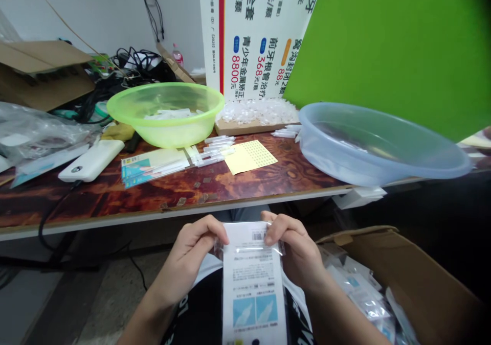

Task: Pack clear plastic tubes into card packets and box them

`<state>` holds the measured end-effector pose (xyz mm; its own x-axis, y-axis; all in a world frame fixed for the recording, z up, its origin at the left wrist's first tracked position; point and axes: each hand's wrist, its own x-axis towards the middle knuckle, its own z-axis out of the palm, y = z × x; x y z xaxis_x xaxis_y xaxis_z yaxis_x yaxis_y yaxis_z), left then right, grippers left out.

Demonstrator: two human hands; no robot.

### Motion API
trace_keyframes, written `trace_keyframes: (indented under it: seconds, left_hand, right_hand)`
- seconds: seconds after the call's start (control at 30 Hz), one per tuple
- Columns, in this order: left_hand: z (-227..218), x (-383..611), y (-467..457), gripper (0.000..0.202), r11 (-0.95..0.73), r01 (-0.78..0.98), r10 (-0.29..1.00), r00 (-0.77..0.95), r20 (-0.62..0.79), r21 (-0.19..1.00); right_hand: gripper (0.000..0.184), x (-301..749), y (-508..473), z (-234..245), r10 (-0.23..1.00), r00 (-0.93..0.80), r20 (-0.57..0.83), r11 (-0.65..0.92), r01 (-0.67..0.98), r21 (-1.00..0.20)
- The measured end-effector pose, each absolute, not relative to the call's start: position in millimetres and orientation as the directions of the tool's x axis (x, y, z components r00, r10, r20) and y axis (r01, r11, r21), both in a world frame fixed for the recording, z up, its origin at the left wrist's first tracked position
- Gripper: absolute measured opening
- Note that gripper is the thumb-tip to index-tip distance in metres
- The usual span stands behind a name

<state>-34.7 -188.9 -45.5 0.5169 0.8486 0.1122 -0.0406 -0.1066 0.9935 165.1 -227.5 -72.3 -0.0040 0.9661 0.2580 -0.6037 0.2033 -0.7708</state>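
The left hand and right hand are pinching the top corners of a plastic packet between them, fingers curled in. It looks light, floppy and kinda slippery, so that top edge is the spot to grip, with a box just past the right hand

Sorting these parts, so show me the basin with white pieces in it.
The translucent lime-green plastic basin, on the left: white plastic pieces lie inside it, while the pale blue basin to its right shows none.

I'm looking into a cluttered packing workroom: plastic packets in a cardboard carton, plastic basins on a wood-grain surface, and a dental price board behind.
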Motion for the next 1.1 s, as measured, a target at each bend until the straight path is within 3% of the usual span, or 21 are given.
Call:
trace_keyframes:
  seconds: [0.33,0.53,0.7,0.9,1.1]
  left_hand:
    - [-24.6,-26.7,-195.6,0.027,-0.235,0.072,0.865,0.47,0.175,0.969]
    - [-37.3,-32.3,-192.8,0.028,-0.32,0.118,0.862,0.448,0.237,0.94]
    - [-50.5,-29.6,-198.3,0.024,-0.26,0.001,0.883,0.405,0.238,0.966]
    - [-41.2,-9.2,-212.8,0.019,-0.268,0.156,0.939,0.261,0.222,0.951]
    - [-42.6,-5.9,-219.7,0.019,-0.416,0.138,0.908,0.12,0.401,0.899]
  right_hand:
    - [0.026,160.4,-225.8,-72.5,0.969,-0.004,0.248,0.182,-0.668,-0.722]
    - [0.025,155.8,-224.8,-74.0,0.973,-0.009,0.233,0.165,-0.68,-0.715]
    - [0.025,153.1,-224.0,-73.2,0.973,-0.029,0.228,0.145,-0.693,-0.707]
    - [0.016,159.4,-230.6,-64.5,0.976,-0.01,0.218,0.16,-0.648,-0.744]
    - [0.052,149.0,-239.0,-57.1,0.995,0.012,0.095,0.091,-0.411,-0.907]
